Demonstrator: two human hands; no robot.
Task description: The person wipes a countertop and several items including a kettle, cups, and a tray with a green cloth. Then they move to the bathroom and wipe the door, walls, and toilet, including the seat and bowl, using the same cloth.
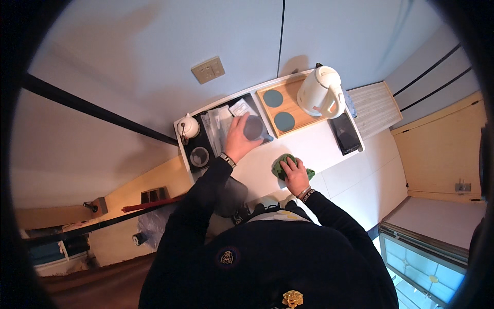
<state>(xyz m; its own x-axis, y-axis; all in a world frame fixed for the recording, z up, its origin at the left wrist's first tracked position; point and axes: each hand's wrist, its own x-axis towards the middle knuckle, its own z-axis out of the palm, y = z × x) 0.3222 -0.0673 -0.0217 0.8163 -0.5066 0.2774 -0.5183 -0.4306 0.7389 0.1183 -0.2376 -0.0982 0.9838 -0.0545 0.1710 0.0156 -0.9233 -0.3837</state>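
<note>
Clutching green cloth, label on kettle beyond

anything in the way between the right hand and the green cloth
Nothing visible: the right hand rests directly on the green cloth, fingers over its top, with the cloth bunched on the white tabletop.

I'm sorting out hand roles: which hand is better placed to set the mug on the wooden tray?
Probably the left: the left hand holds the grey-blue mug close beside the wooden tray, while the right hand is occupied with the green cloth.
</note>
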